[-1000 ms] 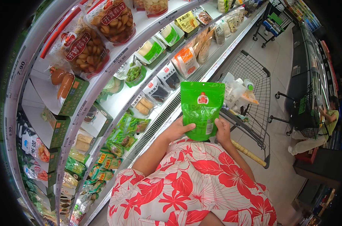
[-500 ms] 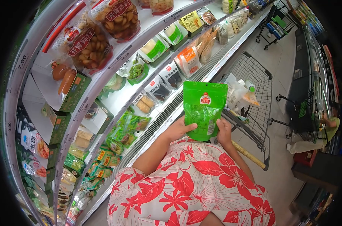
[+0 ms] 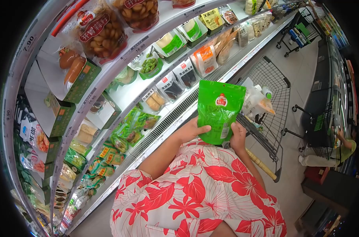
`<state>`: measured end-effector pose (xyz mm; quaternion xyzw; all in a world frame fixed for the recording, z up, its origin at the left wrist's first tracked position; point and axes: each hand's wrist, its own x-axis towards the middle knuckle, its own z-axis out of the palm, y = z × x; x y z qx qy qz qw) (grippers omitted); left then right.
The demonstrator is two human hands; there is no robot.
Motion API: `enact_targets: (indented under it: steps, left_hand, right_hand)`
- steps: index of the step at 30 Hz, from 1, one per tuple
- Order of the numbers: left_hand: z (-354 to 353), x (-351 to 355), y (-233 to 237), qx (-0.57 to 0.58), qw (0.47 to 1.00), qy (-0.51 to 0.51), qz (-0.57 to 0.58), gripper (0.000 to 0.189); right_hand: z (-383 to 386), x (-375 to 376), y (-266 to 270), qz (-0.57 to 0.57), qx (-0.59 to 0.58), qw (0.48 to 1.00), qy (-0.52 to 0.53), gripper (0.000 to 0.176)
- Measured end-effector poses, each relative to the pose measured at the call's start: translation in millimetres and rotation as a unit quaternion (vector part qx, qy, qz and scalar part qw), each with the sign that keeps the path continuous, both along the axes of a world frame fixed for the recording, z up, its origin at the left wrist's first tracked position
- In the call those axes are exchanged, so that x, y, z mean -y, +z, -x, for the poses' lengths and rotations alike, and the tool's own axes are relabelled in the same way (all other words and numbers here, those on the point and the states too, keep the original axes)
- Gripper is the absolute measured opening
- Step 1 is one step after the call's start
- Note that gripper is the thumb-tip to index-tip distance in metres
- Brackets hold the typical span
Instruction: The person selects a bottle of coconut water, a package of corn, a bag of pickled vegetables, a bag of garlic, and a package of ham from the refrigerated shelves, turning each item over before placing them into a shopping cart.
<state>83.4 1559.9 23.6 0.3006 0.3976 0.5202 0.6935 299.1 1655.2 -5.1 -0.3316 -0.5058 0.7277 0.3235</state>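
A bright green food pouch (image 3: 220, 112), printed with a small red-and-white logo, a block of text and a barcode, stands upright in front of my chest. My left hand (image 3: 193, 130) grips its lower left side, thumb laid across the front. At the lower right edge, my right hand (image 3: 238, 136) pinches it with the fingers mostly behind. What the pouch contains cannot be seen. Behind it on the right is a wire shopping cart (image 3: 280, 89) with a yellowish handle and some bagged goods inside.
A chilled shelf unit (image 3: 155, 93) on the left carries several packaged foods, among them brown-filled bags (image 3: 104, 37) and black packs (image 3: 170, 86). Another cart (image 3: 300, 31) stands farther down the aisle. At the right, a person in a yellow-green top (image 3: 347, 148) is by a dark display case.
The view has shifted slightly, so shelves and cart sit a little differently in frame. The pouch is slightly higher and farther right in frame, still held by both hands.
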Motion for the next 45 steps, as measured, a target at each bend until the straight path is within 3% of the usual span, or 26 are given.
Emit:
enact_targets:
  steps: [7,9,45]
  left_hand:
    - [-1,-1,-1,0.022,1.0,0.003,0.001,0.065]
    - [0,-1,6,0.015,1.0,0.002,0.009,0.064]
    - [0,-4,-2,0.075,0.997,-0.002,0.021,0.061]
  right_hand:
    - [-1,1,2,-0.007,-0.004,1.0,-0.001,0.035]
    - [-5,0,-4,-0.031,0.049,0.998,-0.001,0.035]
    - [6,4,3,-0.057,0.023,0.997,-0.041,0.033]
